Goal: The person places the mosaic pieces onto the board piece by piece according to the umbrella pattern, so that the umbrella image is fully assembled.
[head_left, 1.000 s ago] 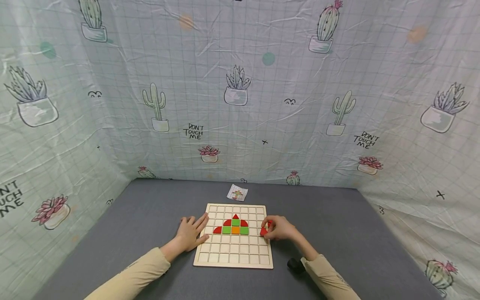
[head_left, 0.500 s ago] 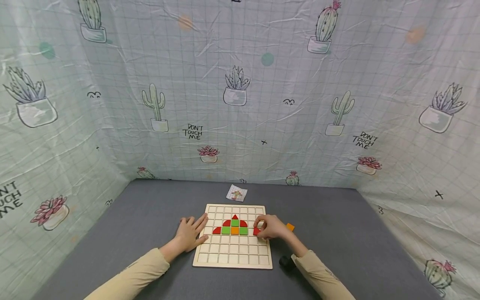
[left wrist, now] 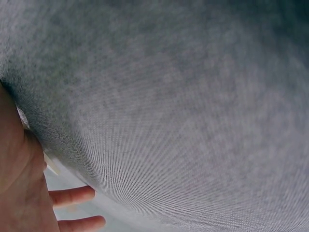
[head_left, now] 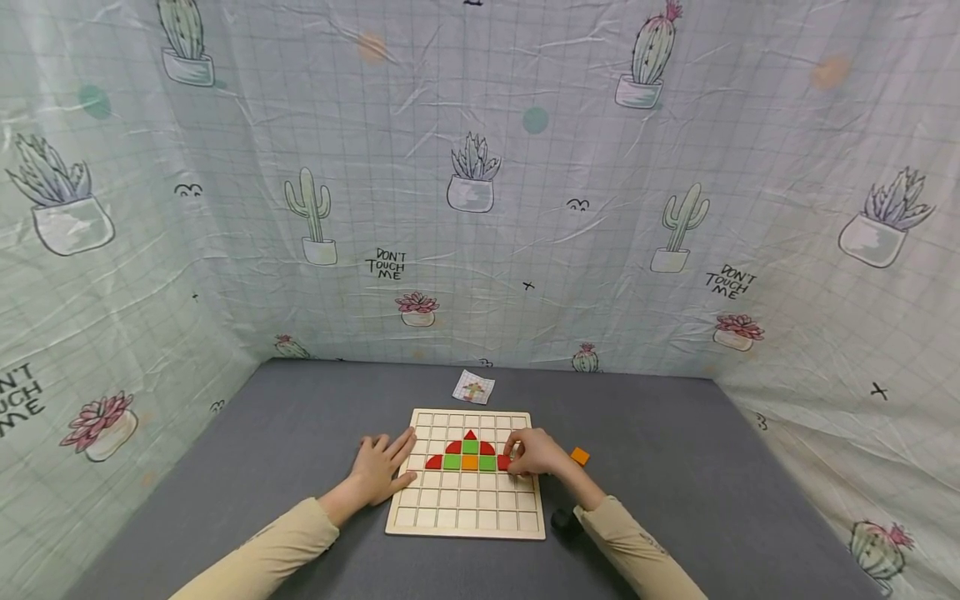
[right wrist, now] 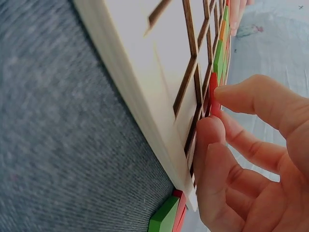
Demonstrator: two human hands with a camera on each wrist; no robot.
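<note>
My right hand (head_left: 534, 452) pinches a red tile (right wrist: 214, 94) between thumb and fingers at the right side of a wooden grid board (head_left: 465, 521). In the head view this tile lies right beside a green tile (head_left: 487, 462) in the same row. A stepped figure of red, green and orange tiles stands around an orange square (head_left: 469, 462) on the board. On the left edge of the board rests my left hand (head_left: 375, 468), fingers spread. Only its palm and some fingers (left wrist: 77, 195) show in the left wrist view.
A small paper card (head_left: 473, 387) with a coloured figure lies behind the board. An orange tile (head_left: 581, 457) lies on the grey table (head_left: 675, 467) to the right. Beside the board's edge, the right wrist view shows a green tile (right wrist: 164, 215) against a red one (right wrist: 179, 212).
My right hand has moved left over the board, bringing the red tile up beside the green one. The orange tile has come into sight behind that hand. My left hand stays put.
</note>
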